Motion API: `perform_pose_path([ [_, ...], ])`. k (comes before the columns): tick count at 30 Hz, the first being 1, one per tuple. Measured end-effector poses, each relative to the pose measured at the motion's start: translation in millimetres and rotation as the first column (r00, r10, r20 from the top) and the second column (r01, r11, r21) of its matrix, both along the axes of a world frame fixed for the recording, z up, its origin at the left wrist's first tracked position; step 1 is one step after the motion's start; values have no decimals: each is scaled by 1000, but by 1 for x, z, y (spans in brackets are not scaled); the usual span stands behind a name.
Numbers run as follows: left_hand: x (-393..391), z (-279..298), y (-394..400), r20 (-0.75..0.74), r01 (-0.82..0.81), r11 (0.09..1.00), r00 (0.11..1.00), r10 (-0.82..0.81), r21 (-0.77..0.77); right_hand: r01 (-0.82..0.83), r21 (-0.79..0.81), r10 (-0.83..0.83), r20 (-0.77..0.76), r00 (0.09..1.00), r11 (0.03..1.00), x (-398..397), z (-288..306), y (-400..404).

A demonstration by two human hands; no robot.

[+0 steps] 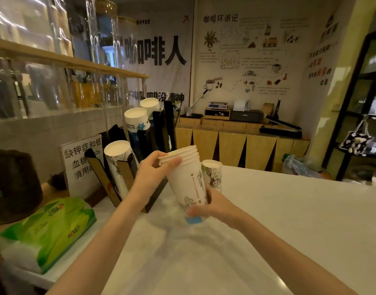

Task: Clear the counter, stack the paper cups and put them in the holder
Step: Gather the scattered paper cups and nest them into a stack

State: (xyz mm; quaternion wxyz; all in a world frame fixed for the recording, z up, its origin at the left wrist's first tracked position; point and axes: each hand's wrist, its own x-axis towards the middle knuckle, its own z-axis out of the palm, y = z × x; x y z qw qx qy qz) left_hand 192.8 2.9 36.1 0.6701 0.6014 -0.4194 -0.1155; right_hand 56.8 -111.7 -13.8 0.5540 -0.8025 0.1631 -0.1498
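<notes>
Nested stack of white printed paper cups (188, 177) held tilted above white counter (289, 220), just right of black-and-brown slotted cup holder (157, 133); rims numbered roughly five.
Left hand (153, 173) closed fingers over rims, likely steadying nest.
Right hand (212, 206) wrapped fingers round base, bearing weight.
One loose inverted printed paper cup (212, 174) stood on counter behind stack.
Three cup columns seen in holder.
One green wipes pack (48, 233) lay left.

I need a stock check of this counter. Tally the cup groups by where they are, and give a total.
Stacks standing in the holder: 3
Stacks held in both hands, left hand at the rims, right hand at the base: 1
Single cups upside down on the counter: 1
Total: 5
</notes>
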Motion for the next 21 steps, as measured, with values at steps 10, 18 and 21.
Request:
perform_pose_path([
  [10,-25,18,-44,-311,55,971,942,-128,-232,340,-123,-284,334,899,932,-48,77,-42],
  [18,-47,10,-68,-67,33,992,997,-42,-124,511,-116,-349,602,718,852,-53,133,-56],
  [21,-55,4,-69,64,-81,995,994,85,-53,518,-167,-301,650,698,839,-44,137,-55],
])
